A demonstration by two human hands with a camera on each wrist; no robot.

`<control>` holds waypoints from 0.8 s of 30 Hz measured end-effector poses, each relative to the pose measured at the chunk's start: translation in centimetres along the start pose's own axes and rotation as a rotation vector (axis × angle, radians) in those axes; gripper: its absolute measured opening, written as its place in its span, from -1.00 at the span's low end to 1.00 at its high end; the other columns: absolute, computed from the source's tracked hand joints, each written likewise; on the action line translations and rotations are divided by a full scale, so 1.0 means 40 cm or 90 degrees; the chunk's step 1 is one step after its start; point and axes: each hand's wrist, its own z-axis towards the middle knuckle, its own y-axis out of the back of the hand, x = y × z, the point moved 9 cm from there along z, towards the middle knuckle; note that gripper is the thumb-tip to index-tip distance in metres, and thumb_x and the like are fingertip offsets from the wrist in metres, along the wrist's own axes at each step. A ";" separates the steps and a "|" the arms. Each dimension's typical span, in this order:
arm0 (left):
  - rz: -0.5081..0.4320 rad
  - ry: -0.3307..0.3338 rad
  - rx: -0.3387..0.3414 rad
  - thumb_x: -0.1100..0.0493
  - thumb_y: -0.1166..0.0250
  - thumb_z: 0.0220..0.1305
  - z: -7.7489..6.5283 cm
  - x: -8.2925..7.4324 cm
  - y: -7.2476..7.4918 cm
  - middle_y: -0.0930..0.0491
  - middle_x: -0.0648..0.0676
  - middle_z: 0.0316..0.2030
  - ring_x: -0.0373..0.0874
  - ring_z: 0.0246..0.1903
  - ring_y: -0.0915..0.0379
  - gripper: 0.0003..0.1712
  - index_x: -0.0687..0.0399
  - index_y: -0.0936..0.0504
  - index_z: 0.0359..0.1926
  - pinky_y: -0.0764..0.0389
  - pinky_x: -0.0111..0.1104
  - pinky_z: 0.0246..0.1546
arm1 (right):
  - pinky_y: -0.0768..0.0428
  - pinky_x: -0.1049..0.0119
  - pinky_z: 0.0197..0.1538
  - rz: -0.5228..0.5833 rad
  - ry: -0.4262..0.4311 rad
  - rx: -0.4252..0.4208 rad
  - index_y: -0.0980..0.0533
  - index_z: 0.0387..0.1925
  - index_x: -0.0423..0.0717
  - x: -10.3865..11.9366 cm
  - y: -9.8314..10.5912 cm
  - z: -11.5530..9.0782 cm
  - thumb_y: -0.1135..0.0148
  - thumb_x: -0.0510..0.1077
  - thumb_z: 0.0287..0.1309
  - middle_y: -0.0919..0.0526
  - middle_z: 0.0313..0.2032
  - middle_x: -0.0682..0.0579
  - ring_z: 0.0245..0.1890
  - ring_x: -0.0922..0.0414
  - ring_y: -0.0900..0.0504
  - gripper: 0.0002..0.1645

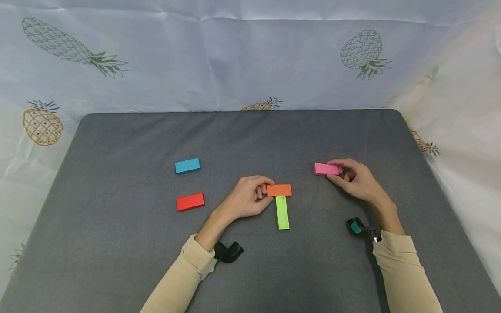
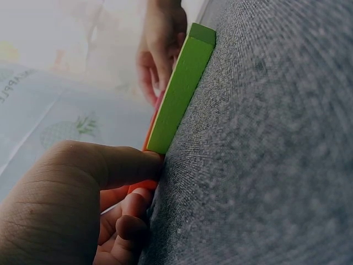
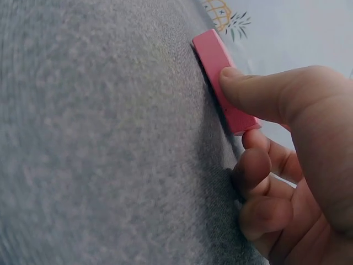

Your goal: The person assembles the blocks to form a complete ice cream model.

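Observation:
An orange block (image 1: 279,190) lies crosswise at the far end of a lime green block (image 1: 282,213), the two making a T shape. My left hand (image 1: 250,195) pinches the orange block's left end between thumb and index finger. In the left wrist view the green block (image 2: 185,88) hides much of the orange one. Off to the right, my right hand (image 1: 358,180) grips a pink block (image 1: 325,169) by its right part. The right wrist view shows the thumb on the near long side of the pink block (image 3: 223,83), close over the cloth, with the other fingers curled below.
A blue block (image 1: 188,166) and a red block (image 1: 190,202) lie left of my left hand on the grey-covered table (image 1: 117,243). Behind the table hangs a pale curtain (image 1: 176,56) with pineapple prints. Each wrist wears a dark strap.

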 end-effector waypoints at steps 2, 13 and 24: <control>-0.001 0.000 -0.001 0.33 -0.41 0.20 0.000 -0.001 0.001 -0.58 0.08 -0.38 -0.24 -0.50 -0.40 -0.70 0.24 -0.69 -0.01 -0.51 -0.51 -0.42 | -0.25 0.43 -0.62 -0.005 0.003 -0.003 -0.58 0.16 -0.17 0.005 0.000 0.000 -0.40 -0.30 0.22 -0.45 -0.22 -0.06 -0.67 0.39 -0.22 -0.54; 0.002 -0.002 -0.004 0.33 -0.41 0.19 0.001 -0.004 0.003 -0.58 0.08 -0.39 -0.24 -0.51 -0.41 -0.70 0.23 -0.70 -0.03 -0.51 -0.51 -0.42 | -0.29 0.44 -0.59 -0.024 0.012 -0.010 -0.60 0.11 -0.16 0.030 -0.015 0.007 -0.41 -0.27 0.23 -0.47 -0.24 -0.05 -0.66 0.38 -0.27 -0.59; 0.004 -0.001 -0.001 0.32 -0.41 0.20 0.001 -0.001 0.002 -0.59 0.07 -0.38 -0.28 -0.50 -0.40 -0.69 0.23 -0.69 -0.01 -0.51 -0.51 -0.42 | -0.34 0.43 -0.56 -0.029 0.031 -0.013 -0.61 0.08 -0.17 0.052 -0.035 0.023 -0.42 -0.27 0.21 -0.48 -0.28 -0.04 -0.66 0.38 -0.31 -0.61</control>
